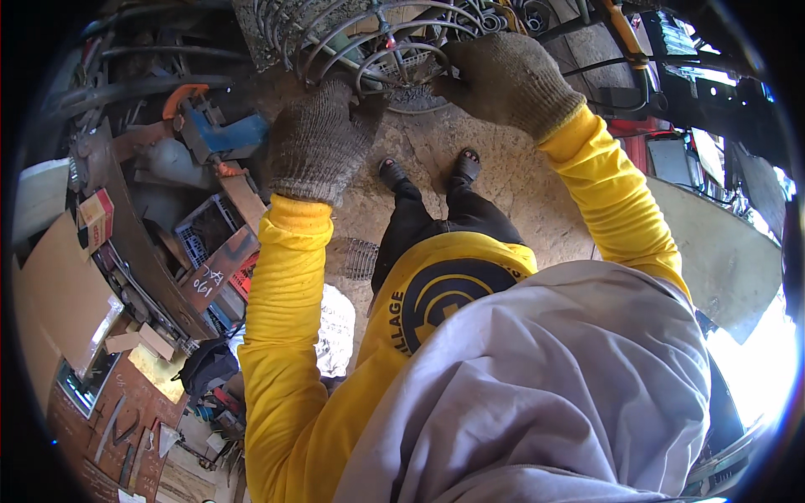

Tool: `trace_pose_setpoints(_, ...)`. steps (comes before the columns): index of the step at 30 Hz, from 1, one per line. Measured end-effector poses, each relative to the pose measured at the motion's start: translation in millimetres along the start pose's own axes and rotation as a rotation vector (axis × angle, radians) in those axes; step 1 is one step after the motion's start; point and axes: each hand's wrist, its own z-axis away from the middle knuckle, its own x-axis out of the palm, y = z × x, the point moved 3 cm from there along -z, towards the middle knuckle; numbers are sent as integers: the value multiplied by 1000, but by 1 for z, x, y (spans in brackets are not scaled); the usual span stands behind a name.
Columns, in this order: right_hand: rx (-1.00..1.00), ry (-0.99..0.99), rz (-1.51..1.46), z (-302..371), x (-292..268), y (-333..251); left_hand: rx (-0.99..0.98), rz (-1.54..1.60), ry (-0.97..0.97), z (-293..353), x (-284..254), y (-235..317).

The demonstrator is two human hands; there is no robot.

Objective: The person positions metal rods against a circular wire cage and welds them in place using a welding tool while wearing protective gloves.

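Note:
A large coil of bent metal rod [394, 52] is at the top of the head view, its rings curving toward me. My left hand [323, 138], in a dirty knitted glove, is closed at the coil's near left side. On the right side, my right hand [513, 84], gloved the same way, has its fingers curled at the end of the rings. A small red spot [390, 42] shows on a rod in the middle of the coil. Most of my fingertips are hidden behind the gloves and rings.
To the left are a blue metal tool with orange parts [222, 134], a plastic crate [205, 230] and cardboard [63, 289]. An orange-handled tool [622, 33] is at upper right. A grey sheet panel [713, 251] stands at right. My feet are on the concrete floor [520, 184].

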Motion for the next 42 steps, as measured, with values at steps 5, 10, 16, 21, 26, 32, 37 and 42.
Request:
trace_pose_setpoints(5, 115, -159, 22, -6, -6, -6, 2, -130, -108, -6, -11, 6)
trace_pose_setpoints(10, 82, -104, -48, -2, 2, -1, 1, -122, -57, -4, -9, 6)
trace_pose_setpoints(16, 83, -117, -86, -7, 8, 4, -36, -174, -111, -3, -11, 6)
trace_pose_setpoints(21, 81, -92, -137, -9, 12, 8, -74, -199, -157, -4, -12, 7)
trace_pose_setpoints(26, 107, -5, -268, -2, 22, 12, -91, -215, -142, -1, -10, 9)
trace_pose_setpoints(32, 156, 433, -861, 36, 39, 3, -40, 130, 122, 17, 4, 2)
trace_pose_setpoints(37, 439, 484, -1727, 49, 78, -4, -368, 818, 340, 47, 41, -9)
trace_pose_setpoints(42, 244, 187, -2079, 25, 114, 2, -606, 2062, -53, 26, 93, -11)
